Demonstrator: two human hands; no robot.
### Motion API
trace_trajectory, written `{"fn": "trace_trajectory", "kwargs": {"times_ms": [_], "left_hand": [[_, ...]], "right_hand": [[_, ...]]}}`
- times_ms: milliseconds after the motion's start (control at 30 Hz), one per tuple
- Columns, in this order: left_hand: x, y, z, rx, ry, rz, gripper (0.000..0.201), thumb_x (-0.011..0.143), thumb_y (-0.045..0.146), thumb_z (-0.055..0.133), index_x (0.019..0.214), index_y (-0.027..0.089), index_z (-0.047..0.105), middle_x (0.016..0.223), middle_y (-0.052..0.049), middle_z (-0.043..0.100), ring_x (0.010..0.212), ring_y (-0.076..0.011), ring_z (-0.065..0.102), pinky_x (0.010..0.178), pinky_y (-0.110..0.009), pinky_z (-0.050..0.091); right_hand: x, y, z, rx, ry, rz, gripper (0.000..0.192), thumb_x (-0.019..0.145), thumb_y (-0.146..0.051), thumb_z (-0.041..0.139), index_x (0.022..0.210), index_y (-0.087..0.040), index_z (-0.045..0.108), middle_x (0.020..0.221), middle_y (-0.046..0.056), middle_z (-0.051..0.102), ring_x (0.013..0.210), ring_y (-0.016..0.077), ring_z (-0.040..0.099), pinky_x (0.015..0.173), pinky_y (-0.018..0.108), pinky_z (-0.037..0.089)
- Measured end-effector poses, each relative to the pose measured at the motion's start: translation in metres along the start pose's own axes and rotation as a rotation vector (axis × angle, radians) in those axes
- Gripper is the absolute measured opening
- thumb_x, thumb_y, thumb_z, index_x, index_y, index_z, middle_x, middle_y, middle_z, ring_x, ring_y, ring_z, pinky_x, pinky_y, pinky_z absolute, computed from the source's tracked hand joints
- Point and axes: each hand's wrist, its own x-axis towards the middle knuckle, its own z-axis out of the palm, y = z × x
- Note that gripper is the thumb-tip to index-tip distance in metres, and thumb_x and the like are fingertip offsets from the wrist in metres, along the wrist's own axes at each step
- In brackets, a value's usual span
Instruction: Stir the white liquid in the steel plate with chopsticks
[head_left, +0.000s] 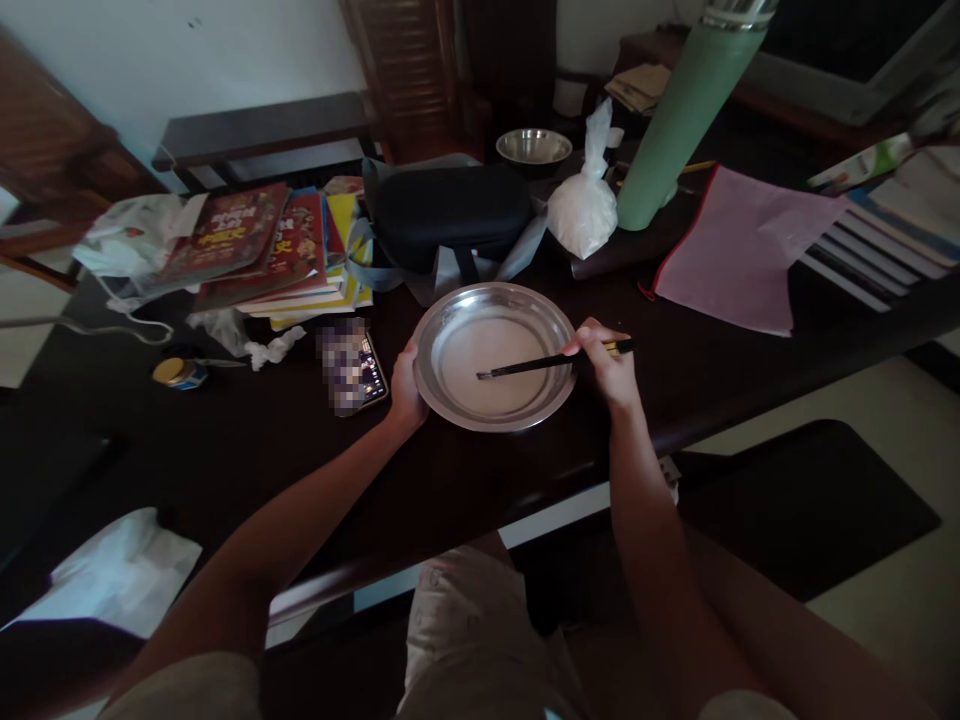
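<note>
— While we sat at the dark wooden table [247, 440], which step did we judge was in hand?

— Stirring, we thought. Our right hand [609, 366] pinched a pair of dark chopsticks with pale tops [551, 362], fingers closed round the upper ends, tips resting on the pale, thin layer in the round shallow steel plate [495, 356]. Our left hand [405, 385] curled against the plate's left rim, steadying it.

— And the arms?

— Both forearms reached forward from our lap, the right wrist bent inward over the rim, the left thumb on the edge.

— What did the next move call for?

— We reckoned small sweeps, keeping the tips low and the plate pinned.

— Beyond the plate?

— A phone [352, 366] just left of it; farther back a black zip case [450, 215], a knotted white plastic bag [585, 205] and a tall green flask [686, 110].
</note>
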Motion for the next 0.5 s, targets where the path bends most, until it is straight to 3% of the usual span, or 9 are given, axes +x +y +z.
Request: {"fn": "trace_trajectory", "kwargs": {"times_ms": [133, 300, 500], "left_hand": [[0.0009, -0.0012, -0.0006, -0.003, -0.007, 0.009, 0.024, 0.087, 0.049, 0.078, 0.091, 0.025, 0.075, 0.093, -0.004, 0.084, 0.105, -0.0297, 0.081, 0.094, -0.038, 0.065], [0.0003, -0.0002, 0.0025, -0.015, -0.016, 0.013, 0.023, 0.088, 0.048, 0.078, 0.088, 0.025, 0.074, 0.095, -0.004, 0.084, 0.111, -0.0314, 0.080, 0.098, -0.039, 0.065], [-0.0011, 0.0009, 0.0041, -0.010, -0.009, 0.016, 0.019, 0.090, 0.043, 0.072, 0.093, 0.025, 0.077, 0.097, -0.003, 0.086, 0.109, -0.0285, 0.081, 0.098, -0.038, 0.065]], "right_hand": [[0.0002, 0.0016, -0.0001, -0.016, 0.033, -0.051, 0.057, 0.093, -0.081, 0.069, 0.067, -0.032, 0.077, 0.069, 0.001, 0.074, 0.078, 0.0239, 0.069, 0.089, 0.049, 0.058], [-0.0005, 0.0000, 0.0000, -0.002, -0.020, -0.014, 0.059, 0.093, -0.082, 0.069, 0.064, -0.031, 0.075, 0.069, 0.001, 0.074, 0.076, 0.0234, 0.068, 0.084, 0.048, 0.058], [-0.0008, -0.0011, 0.0002, 0.006, 0.039, 0.000, 0.063, 0.092, -0.084, 0.068, 0.061, -0.030, 0.073, 0.067, 0.001, 0.072, 0.074, 0.0227, 0.067, 0.086, 0.048, 0.058]]}}
